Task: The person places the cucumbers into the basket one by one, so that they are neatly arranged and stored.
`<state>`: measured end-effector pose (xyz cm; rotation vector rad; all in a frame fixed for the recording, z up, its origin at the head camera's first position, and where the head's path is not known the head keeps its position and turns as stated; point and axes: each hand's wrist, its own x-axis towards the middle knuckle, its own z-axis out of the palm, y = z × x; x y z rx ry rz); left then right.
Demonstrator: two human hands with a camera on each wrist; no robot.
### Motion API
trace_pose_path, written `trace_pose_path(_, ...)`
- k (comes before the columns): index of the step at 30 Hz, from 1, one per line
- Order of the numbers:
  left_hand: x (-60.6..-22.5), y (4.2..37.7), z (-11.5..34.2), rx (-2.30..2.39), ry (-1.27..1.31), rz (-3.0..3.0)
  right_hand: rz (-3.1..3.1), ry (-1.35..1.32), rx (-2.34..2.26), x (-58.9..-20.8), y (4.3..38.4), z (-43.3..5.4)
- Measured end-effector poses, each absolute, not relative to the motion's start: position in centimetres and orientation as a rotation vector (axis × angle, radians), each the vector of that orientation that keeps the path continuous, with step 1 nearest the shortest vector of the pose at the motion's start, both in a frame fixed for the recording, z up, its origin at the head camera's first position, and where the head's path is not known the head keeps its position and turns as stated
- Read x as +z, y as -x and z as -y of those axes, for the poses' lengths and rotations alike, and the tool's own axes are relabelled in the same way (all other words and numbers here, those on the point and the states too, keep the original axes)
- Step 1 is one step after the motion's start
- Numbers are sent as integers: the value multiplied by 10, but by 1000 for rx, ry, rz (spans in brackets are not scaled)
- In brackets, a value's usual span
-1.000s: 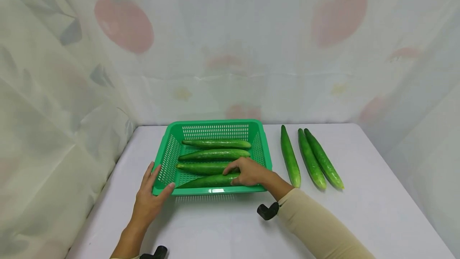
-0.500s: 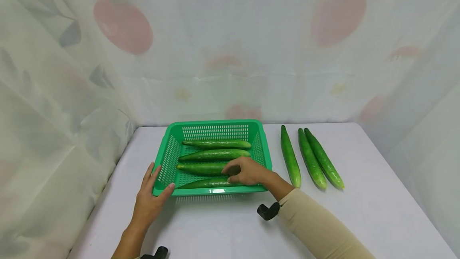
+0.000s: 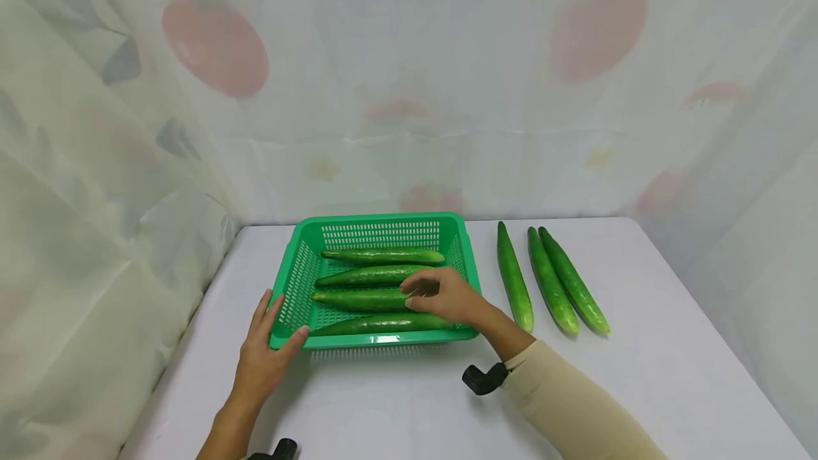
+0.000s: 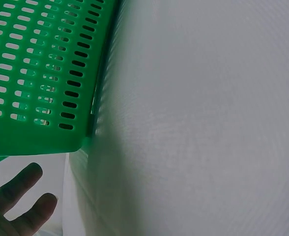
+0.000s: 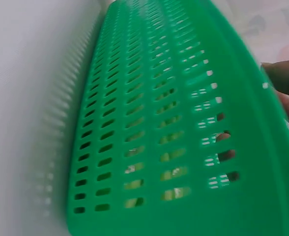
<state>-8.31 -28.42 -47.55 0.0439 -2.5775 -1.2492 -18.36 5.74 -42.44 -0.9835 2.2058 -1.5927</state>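
Head view: the right hand [image 3: 447, 294], thumb and fingers apart, hangs over cucumbers [image 3: 377, 324] in the green basket [image 3: 422, 337], the left hand [image 3: 260, 360] spread at its near-left corner; placing seems underway — next likely calls for reaching rightward to the loose cucumbers [image 3: 514, 282]. Left wrist: fingers beside the basket. Right wrist: hand mostly hidden.

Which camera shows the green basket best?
The head view: it shows the green basket from above, with nearly all its rim and the four cucumbers inside. The left wrist view shows only slotted wall near one corner; the right wrist view, one slotted side close up, cropped.
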Motion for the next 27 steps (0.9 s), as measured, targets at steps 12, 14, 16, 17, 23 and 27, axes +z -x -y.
trace_pose_path(12, -475, 83, 285, -1256, -46, 2576, -2135, 993, -1735, -388, 169, -75)
trace_pose_path(14, -475, 83, 285, -1259, -46, 2576, -2150, 1004, -1756, -386, 168, -79)
trace_pose_path(16, -474, 83, 285, -1263, -46, 2578, -2170, 1031, -1777, -385, 168, -84)
trace_pose_path(17, -474, 83, 284, -1263, -46, 2580, -2174, 1044, -1790, -383, 167, -86)
trace_pose_path(23, -474, 84, 284, -1261, -52, 2586, -2199, 1123, -1834, -373, 161, -100)
trace_pose_path(27, -475, 84, 284, -1266, -51, 2586, -2239, 1131, -1849, -365, 155, -111)
